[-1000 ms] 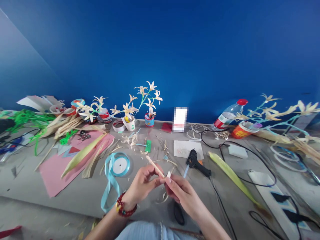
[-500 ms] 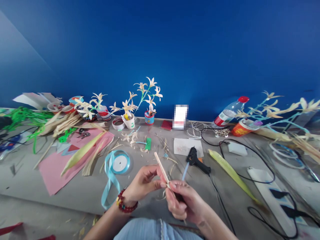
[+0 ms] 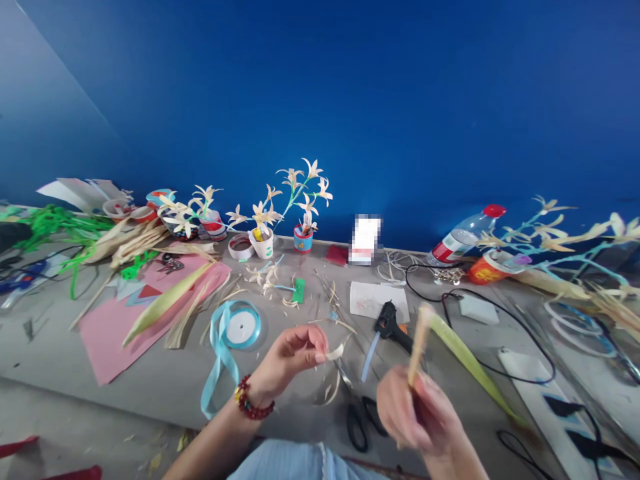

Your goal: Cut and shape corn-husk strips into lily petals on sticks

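Head view looks down over a cluttered grey table (image 3: 100, 393) set against a blue wall; both hands work just above its near edge. The left hand (image 3: 293, 353), with a red beaded bracelet (image 3: 250, 405) on its wrist, pinches a small pale sliver (image 3: 336, 351) between thumb and fingertips, closed tightly on it, and the sliver curls out to the right. The right hand (image 3: 417, 417) is blurred, but its fingers are wrapped around a long pale strip (image 3: 419, 333) that stands nearly upright from the fist; its top end shows near the glue gun (image 3: 393, 325). The two hands are apart, and black-handled scissors (image 3: 357, 417) lie on the table between and below them. The black glue gun lies just beyond the hands; a long yellow-green leaf (image 3: 467, 357) stretches beside it towards the right. Left of the left hand sits a spool of light blue ribbon (image 3: 241, 327), its loose tail trailing to the table's edge; further left lies a pink paper sheet (image 3: 110, 333). Along the back stand small cups of straw flowers (image 3: 263, 243) — and a plastic bottle (image 3: 463, 235) with a red cap lies tilted near the wall.
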Tool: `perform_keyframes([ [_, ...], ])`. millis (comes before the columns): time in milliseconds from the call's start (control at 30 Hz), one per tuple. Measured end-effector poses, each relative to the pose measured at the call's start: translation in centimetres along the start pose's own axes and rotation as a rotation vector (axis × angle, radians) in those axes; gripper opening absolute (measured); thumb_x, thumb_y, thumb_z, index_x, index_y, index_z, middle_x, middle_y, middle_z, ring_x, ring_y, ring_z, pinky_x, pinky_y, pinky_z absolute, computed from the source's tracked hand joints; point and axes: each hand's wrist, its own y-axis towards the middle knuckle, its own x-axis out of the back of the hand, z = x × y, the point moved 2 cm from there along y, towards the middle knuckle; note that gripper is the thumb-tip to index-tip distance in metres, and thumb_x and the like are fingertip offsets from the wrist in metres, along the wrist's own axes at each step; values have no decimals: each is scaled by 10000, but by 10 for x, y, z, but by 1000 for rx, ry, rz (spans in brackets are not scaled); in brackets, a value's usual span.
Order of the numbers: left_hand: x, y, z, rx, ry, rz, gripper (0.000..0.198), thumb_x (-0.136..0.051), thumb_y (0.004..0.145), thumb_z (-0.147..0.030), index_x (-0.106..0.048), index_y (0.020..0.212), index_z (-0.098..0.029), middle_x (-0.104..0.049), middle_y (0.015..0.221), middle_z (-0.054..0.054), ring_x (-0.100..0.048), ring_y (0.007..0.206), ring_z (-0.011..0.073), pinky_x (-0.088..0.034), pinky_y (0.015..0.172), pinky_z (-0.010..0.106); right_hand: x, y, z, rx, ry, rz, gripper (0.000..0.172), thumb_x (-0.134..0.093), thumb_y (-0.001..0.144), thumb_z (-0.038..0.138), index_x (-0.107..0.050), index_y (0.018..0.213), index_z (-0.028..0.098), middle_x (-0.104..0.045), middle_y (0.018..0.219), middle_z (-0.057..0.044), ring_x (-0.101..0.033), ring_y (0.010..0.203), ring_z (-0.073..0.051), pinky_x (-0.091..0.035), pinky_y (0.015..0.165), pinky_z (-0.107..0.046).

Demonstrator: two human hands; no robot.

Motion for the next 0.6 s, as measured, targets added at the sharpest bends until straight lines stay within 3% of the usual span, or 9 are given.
perform_keyframes([
  [67, -1, 0, -3, -39, 21, -16, 209, -783, 783, -280, -631, 734, -145, -587, 776, 27, -517, 739, 135, -399, 702, 249, 0, 3, 8, 6, 4, -50, 599, -585, 799, 735, -728, 732, 158, -459, 473, 23, -363, 408, -95, -257, 403, -226],
  [133, -3, 1, -7, -86, 56, -15, 191, -771, 798, -272, -637, 742, -146, -598, 787, 31, -534, 762, 144, -413, 729, 258, -10, 5, 12, 26, -17, -87, 506, -611, 845, 653, -723, 847, 160, -485, 600, 13, -381, 500, -102, -241, 432, -217],
  [267, -7, 2, -8, -89, 151, 1, 189, -744, 824, -296, -644, 768, -145, -611, 803, 35, -547, 769, 151, -428, 752, 271, -35, 5, 14, 160, -237, -47, 498, -493, 932, 621, -635, 753, 179, -453, 641, 14, -387, 562, -128, -295, 504, -250],
  [400, -6, 1, -6, -97, 249, 25, 214, -723, 840, -336, -650, 779, -144, -595, 796, 32, -530, 771, 158, -419, 749, 277, -43, 4, 16, 241, -493, -12, 531, -363, 996, 579, -473, 641, 199, -420, 596, 25, -361, 533, -123, -262, 534, -274],
  [500, -6, 1, -5, -98, 211, 48, 207, -722, 841, -327, -646, 772, -147, -590, 802, 32, -529, 773, 157, -418, 749, 279, -44, 7, 16, 192, -414, 15, 547, -324, 1001, 599, -419, 628, 210, -394, 578, 33, -344, 523, -117, -243, 519, -270],
  [600, -8, 1, -5, -96, 145, 77, 210, -732, 831, -335, -652, 776, -149, -604, 816, 39, -540, 781, 161, -419, 753, 282, -47, 9, 13, 86, -171, 99, 587, -365, 956, 674, -400, 593, 214, -335, 529, 56, -269, 475, -96, -193, 458, -255],
])
